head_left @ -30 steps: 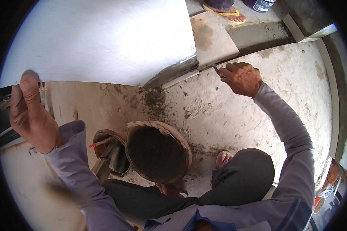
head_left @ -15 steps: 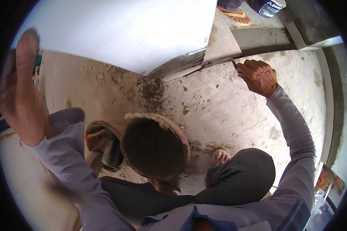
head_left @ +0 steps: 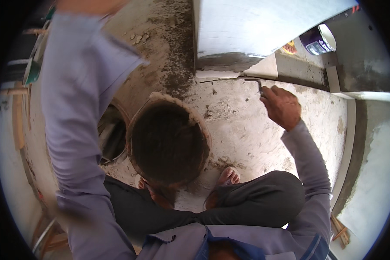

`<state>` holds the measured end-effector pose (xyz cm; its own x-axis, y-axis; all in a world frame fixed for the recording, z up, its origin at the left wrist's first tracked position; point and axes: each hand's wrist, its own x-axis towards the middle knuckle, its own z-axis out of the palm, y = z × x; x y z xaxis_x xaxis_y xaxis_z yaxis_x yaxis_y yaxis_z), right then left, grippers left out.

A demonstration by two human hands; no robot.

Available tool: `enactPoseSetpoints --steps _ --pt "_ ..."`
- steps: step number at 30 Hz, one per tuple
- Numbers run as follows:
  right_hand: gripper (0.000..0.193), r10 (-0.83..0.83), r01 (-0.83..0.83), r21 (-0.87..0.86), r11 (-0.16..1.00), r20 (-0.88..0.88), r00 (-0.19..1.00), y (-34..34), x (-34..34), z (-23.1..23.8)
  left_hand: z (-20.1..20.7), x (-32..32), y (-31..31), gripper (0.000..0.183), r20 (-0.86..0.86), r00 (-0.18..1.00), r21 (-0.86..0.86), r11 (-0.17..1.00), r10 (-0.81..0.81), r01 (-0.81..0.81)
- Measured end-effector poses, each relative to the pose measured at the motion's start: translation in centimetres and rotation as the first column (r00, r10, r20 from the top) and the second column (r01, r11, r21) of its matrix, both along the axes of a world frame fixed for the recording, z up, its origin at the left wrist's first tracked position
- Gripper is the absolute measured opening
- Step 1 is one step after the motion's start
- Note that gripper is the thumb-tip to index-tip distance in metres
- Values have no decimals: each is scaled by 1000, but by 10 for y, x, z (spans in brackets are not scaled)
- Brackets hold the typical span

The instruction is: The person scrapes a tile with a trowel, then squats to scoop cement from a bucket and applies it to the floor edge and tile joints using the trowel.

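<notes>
My right hand point(head_left: 282, 106) is closed round a trowel point(head_left: 259, 83), whose bent metal shank shows past the fingers. The tool is at the foot of a white wall point(head_left: 242, 32), by the joint with the pale floor slab. My left arm reaches up at the far left; only the wrist end of my left hand point(head_left: 91, 5) shows at the top edge, its fingers outside the picture. Between my feet and the wall stands a round tub point(head_left: 199, 123), dark inside, its rim crusted with dried mortar.
A second container point(head_left: 125, 113) with tools inside stands left of the tub. Rubble bits point(head_left: 141, 38) lie on the floor beyond. At the far right are a purple bucket point(head_left: 316, 41) and another person's sandalled foot point(head_left: 289, 47). Wood pieces point(head_left: 340, 229) lie lower right.
My view has turned left, so the wall sits further right. My left arm has swung upward and its hand has mostly left the picture. My right hand stays by the wall's foot.
</notes>
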<state>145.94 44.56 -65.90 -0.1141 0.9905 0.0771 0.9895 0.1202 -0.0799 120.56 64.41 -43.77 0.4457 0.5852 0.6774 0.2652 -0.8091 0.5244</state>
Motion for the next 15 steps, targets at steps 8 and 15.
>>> enactPoseSetpoints --steps 8,15 --pt "21 -11 8 154 988 20 1000 16 -18 27 -11 -16 27 32 68 998 182 983 -12 -1" --pt "24 67 -52 252 966 -52 996 -14 -23 52 -11 -30 14 32 83 995 -48 997 -56 60"
